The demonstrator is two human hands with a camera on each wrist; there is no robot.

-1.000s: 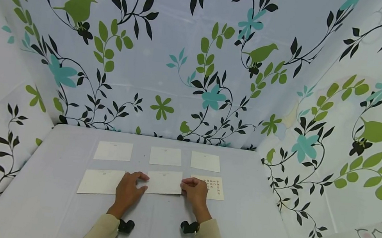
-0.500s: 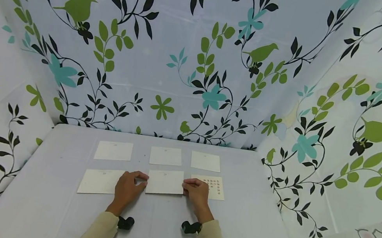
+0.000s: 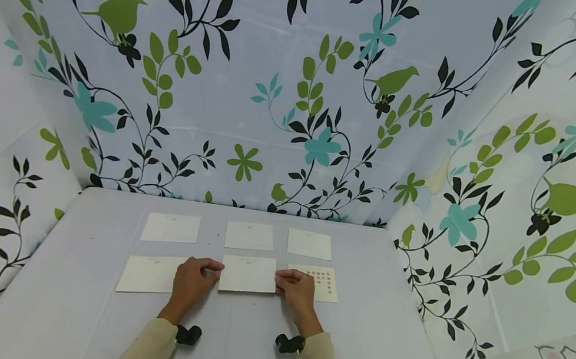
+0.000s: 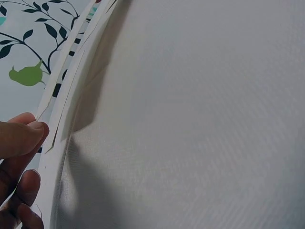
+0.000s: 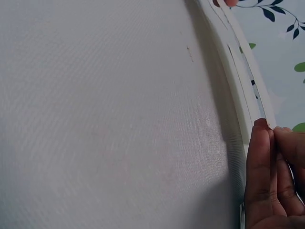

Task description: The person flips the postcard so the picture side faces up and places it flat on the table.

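A cream-coloured paper card (image 3: 248, 275) with a tiny mark near its top edge lies between my two hands. My left hand (image 3: 193, 284) pinches its left edge between thumb and fingers. On the opposite edge my right hand (image 3: 297, 293) pinches too. Both wrist views show the card edge-on, raised off the white tabletop: the left thumb (image 4: 21, 138) presses one end, the right fingers (image 5: 261, 162) the other. Partly behind my right hand lies a card with rows of reddish characters (image 3: 326, 284). My left hand overlaps a larger blank-looking card (image 3: 149, 275).
A back row holds a left card (image 3: 171, 228), a middle card (image 3: 250, 236) and a right card (image 3: 309, 244), all flat on the white table (image 3: 66, 296). Patterned cloth (image 3: 211, 105) with leaves and birds hangs behind the table's far edge.
My left thumb has closed in on the card's left edge, where it stood apart one second ago. The card has come up slightly and straightened, and my right hand has shifted a little right.
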